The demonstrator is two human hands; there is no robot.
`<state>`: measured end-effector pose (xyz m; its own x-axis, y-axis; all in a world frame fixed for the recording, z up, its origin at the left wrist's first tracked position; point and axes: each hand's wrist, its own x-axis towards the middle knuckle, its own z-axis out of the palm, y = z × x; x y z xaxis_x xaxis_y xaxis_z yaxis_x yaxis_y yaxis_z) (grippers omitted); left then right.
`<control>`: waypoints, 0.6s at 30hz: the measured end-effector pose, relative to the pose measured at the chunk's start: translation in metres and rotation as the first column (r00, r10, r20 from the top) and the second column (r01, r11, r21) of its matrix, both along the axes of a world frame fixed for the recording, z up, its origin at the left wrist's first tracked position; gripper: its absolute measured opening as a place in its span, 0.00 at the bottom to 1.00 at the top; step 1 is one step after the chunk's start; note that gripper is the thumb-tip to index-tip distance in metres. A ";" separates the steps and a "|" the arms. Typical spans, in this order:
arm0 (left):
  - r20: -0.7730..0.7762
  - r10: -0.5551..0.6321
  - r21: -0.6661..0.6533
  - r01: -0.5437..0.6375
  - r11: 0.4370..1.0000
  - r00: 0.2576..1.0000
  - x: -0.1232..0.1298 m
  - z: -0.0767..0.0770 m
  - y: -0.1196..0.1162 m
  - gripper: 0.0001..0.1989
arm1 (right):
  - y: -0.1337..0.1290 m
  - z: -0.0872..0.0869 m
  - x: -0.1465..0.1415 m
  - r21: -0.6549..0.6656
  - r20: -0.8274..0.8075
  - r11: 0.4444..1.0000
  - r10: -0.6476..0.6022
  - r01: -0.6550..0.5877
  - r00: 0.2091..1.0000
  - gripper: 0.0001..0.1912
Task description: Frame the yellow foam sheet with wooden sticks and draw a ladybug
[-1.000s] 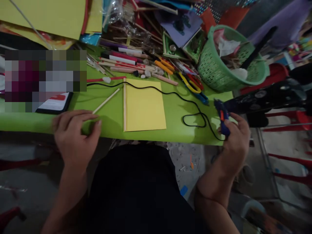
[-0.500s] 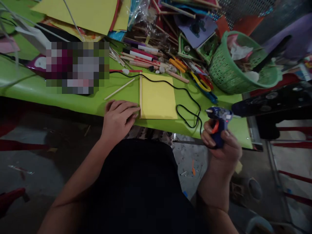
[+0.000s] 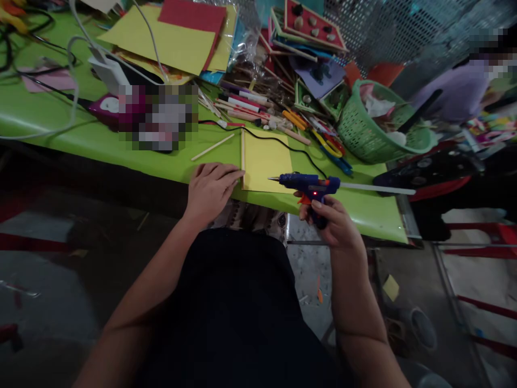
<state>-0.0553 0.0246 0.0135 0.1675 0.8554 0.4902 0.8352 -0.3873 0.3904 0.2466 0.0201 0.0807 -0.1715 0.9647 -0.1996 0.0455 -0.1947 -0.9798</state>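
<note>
My right hand (image 3: pixel 337 218) grips a blue glue gun (image 3: pixel 311 183) with an orange trigger and a lit red light. Its nozzle points left, over the lower right part of a yellow paper square (image 3: pixel 266 156). A white glue stick (image 3: pixel 377 188) juts out of the gun's back. Along the paper's left edge lies a thin wooden stick (image 3: pixel 243 153). My left hand (image 3: pixel 212 188) lies palm down on the table edge, fingers stretched, fingertips touching the stick's lower end. Another wooden stick (image 3: pixel 212 147) lies loose just above this hand.
Behind the paper, markers (image 3: pixel 242 102), scissors (image 3: pixel 329 144) and sticks are heaped on the green table (image 3: pixel 153 170). A green basket (image 3: pixel 375 132) stands at right. Coloured sheets (image 3: pixel 161 40) and a purple device (image 3: pixel 109 108) are at left. A black cord (image 3: pixel 299 150) crosses the paper.
My right hand has moved left and turned the glue gun, so its side now faces me and its nozzle is over the paper. My left hand stays at the stick; the camera view has shifted.
</note>
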 end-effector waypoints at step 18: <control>0.065 0.005 0.077 -0.010 0.997 0.998 0.002 -0.008 0.001 0.16 | 0.011 0.006 -0.022 0.124 0.450 0.957 0.181 -0.261 0.875 0.21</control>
<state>-0.0538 0.0256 0.0052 0.1276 0.8158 0.5641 0.8122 -0.4124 0.4127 0.2243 0.0312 0.0872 -0.3209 0.9376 -0.1340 0.4904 0.0435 -0.8704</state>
